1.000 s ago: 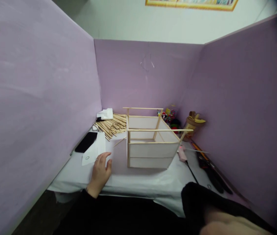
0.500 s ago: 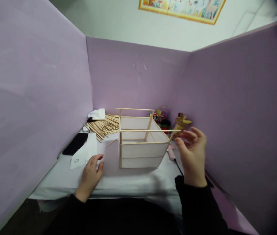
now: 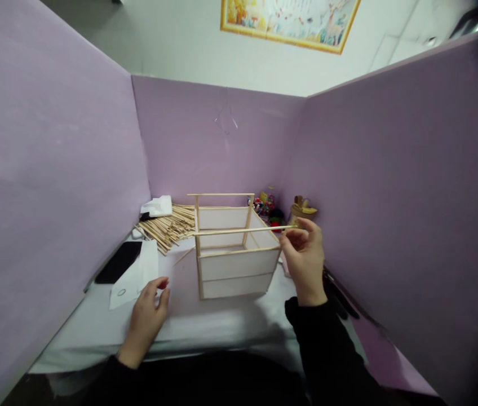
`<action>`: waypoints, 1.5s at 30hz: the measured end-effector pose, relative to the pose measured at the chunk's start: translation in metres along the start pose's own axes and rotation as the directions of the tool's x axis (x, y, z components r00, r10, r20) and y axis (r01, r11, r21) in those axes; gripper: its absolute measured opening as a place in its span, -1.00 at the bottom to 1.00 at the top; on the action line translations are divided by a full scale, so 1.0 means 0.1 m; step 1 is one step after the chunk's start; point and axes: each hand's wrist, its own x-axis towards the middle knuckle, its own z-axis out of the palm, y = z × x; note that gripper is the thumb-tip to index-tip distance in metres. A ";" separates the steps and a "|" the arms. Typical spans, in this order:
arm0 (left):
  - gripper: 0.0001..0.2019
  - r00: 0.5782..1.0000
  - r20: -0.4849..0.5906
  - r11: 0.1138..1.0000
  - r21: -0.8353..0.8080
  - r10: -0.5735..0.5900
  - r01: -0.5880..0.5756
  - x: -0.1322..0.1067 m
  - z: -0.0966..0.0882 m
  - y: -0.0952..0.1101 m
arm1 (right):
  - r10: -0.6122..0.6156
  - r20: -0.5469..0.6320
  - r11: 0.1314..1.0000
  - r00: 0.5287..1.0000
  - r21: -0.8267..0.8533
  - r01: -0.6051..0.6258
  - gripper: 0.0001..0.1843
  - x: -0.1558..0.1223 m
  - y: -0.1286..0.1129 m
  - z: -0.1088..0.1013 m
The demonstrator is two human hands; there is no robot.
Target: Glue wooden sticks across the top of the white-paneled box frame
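A small box-like frame of thin wooden sticks with white panels (image 3: 239, 268) stands on the white-covered table. Across the top of its near side runs a thin wooden stick (image 3: 243, 230). My right hand (image 3: 306, 256) is at that stick's right end, with thumb and fingers closed around the near right corner. The fingers hide the exact contact there. To the left of the frame, my left hand (image 3: 148, 310) hovers low over the table, fingers loosely curved and thumb apart, holding nothing.
A pile of wooden sticks (image 3: 169, 225) lies at the back left, with one loose stick (image 3: 184, 256) nearer. White paper (image 3: 135, 282) and a black flat object (image 3: 118, 262) lie left. Small colourful items (image 3: 270, 208) and a tan pot-like ornament (image 3: 304, 208) stand back right. Purple panels (image 3: 222, 146) enclose the table.
My right hand has closed in on the frame's near right corner, its fingers now at the stick's end. The whole view has shifted slightly. My left hand stays beside the frame.
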 end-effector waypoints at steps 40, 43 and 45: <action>-0.70 0.999 -0.038 0.999 -0.007 0.035 -0.035 0.01 0.01 0.00 | 0.001 -0.012 0.998 1.000 -0.067 -0.002 -0.40 0.01 0.00 -0.13; -0.71 0.999 -0.039 0.999 0.002 0.037 -0.037 0.01 0.01 0.01 | 0.006 -0.048 0.997 0.999 -0.081 -0.009 -0.39 0.02 0.05 -0.20; -0.71 0.999 -0.039 0.999 0.004 0.036 -0.036 0.01 0.01 0.01 | 0.012 -0.087 0.996 0.996 -0.089 -0.020 -0.41 0.02 0.09 -0.24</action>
